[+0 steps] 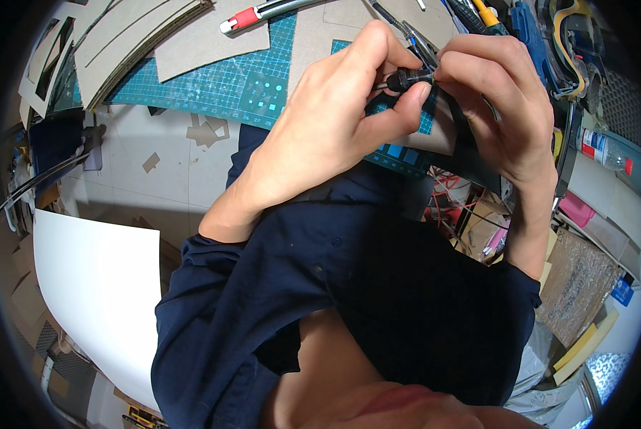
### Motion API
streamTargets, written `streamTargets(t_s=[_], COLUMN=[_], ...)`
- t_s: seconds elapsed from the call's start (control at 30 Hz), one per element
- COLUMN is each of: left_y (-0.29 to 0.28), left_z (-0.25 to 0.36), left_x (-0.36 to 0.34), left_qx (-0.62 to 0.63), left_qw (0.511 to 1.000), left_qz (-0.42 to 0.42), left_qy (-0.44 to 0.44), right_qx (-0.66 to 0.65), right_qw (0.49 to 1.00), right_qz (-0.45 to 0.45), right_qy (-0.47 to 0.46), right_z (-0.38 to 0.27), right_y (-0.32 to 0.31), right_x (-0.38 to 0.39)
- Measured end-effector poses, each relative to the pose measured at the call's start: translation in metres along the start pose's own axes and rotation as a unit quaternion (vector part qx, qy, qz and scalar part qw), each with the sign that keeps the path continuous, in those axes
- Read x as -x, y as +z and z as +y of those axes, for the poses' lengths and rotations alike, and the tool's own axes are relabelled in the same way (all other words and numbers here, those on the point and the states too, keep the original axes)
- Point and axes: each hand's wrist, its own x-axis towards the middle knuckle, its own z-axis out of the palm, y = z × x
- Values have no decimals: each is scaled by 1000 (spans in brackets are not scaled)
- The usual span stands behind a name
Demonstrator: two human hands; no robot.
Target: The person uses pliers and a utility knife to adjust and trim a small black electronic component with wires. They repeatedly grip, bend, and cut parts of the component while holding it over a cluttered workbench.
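Near the top of the view, my left hand pinches a small black ridged cylinder between thumb and fingers. A thin metal rod sticks out of its left end. The fingertips of my right hand are closed together at the cylinder's right end. Whatever lies between those fingertips is too small and covered to name. Both hands are above a teal cutting mat with white grid lines. Dark pen-like tools lie just beyond the cylinder.
A red and grey utility knife rests on grey cardboard at the back. Curved cardboard strips are at the far left. Tools with a yellow handle and a clear bottle are on the right. Cardboard scraps litter the floor.
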Motion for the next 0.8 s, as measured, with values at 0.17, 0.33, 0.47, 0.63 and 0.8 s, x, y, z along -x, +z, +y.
streamTargets(t_s=[0.17,0.33,0.47,0.63,0.8], left_y=[-1,-1,0,3,3], left_z=[-1,0,-1,0,-1], left_x=[0,0,0,1,1], left_qx=[12,-2,-28,-31,-11], left_qw=[1000,1000,999,999,999], left_qz=[5,4,16,27,26], left_qy=[-3,-3,1,-12,-24], right_qx=[5,-27,-20,-49,-156], right_qw=[1000,1000,999,995,977], right_qz=[-9,-1,-9,-12,37], right_qy=[2,7,45,88,140], right_z=[1,2,-8,-4,2], right_y=[3,5,5,6,3], right_x=[-1,-3,-7,1,12])
